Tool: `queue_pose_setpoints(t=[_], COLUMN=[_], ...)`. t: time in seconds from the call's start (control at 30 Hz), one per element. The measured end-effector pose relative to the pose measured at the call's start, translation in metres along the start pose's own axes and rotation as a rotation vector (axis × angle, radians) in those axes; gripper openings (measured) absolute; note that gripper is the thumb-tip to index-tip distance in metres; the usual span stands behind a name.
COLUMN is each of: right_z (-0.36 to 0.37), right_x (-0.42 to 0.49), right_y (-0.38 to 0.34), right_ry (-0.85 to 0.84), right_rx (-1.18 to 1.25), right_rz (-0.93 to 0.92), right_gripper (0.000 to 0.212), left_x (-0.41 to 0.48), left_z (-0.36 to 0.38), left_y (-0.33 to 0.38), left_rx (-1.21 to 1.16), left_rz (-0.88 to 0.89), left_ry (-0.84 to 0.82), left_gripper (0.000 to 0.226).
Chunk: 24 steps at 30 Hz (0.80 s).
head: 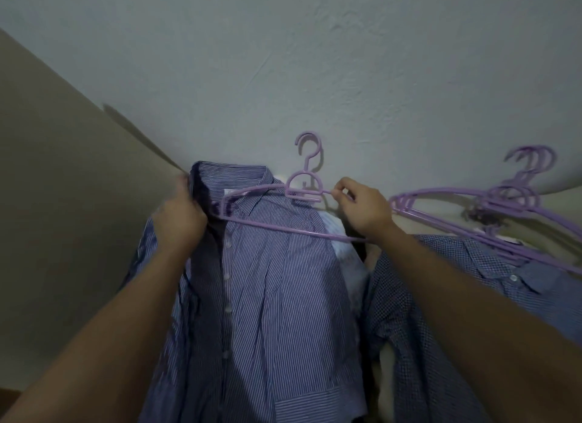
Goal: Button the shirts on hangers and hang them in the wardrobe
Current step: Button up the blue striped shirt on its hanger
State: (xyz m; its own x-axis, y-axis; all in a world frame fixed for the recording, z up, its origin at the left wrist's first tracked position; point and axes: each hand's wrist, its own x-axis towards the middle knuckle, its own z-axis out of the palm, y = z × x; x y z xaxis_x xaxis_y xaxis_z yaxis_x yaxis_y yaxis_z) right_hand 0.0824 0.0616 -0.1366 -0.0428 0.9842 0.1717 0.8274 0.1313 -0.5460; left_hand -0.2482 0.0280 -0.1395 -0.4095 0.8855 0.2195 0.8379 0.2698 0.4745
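Observation:
A blue-and-white striped shirt (271,290) hangs in front of me, its button placket running down the middle. My left hand (178,216) grips the shirt at the left side of its collar. A purple plastic hanger (277,222) lies across the top of the shirt, its hook pointing up. My right hand (362,208) pinches the hanger's upper bar just right of the hook. The hanger's left end sits by the collar; whether it is inside the shirt I cannot tell.
Several more purple hangers (491,208) lie stacked at the right on a pale surface. A dark blue checked shirt (447,290) lies below them, under my right forearm. A grey wall (315,60) is behind, and a beige panel (63,186) stands at the left.

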Motion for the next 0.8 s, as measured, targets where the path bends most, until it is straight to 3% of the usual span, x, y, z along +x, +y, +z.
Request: queue_pose_setpoints(t=[0.1,0.27,0.4,0.6,0.7,0.8], right_z=[0.009,0.033,0.044,0.035,0.032,0.037], right_x=[0.003,0.003,0.005,0.010,0.012,0.010], right_y=[-0.025,-0.084,-0.104,-0.077,-0.070,-0.080], right_ry=[-0.017,-0.006,0.010,-0.012,-0.093,-0.193], right_rx=[-0.029,0.021,0.004,0.340,0.556,0.607], right_rz=[-0.074,-0.155,-0.178,-0.017,0.008,-0.026], right_gripper=[0.021,0.020,0.020,0.021,0.015,0.016], left_x=[0.011,0.019,0.020,0.020,0.020,0.016], left_z=[-0.020,-0.050,-0.061,-0.068,-0.069,-0.071], left_y=[0.003,0.020,0.040,0.058,0.074,0.096], left_rx=[-0.071,-0.052,-0.035,-0.083,-0.105,-0.117], left_rz=[-0.144,0.108,0.318,0.351,0.337,0.376], left_ry=[0.040,0.044,-0.098,-0.081,-0.122,-0.132], left_gripper=[0.028,0.021,0.017,0.013,0.014,0.017])
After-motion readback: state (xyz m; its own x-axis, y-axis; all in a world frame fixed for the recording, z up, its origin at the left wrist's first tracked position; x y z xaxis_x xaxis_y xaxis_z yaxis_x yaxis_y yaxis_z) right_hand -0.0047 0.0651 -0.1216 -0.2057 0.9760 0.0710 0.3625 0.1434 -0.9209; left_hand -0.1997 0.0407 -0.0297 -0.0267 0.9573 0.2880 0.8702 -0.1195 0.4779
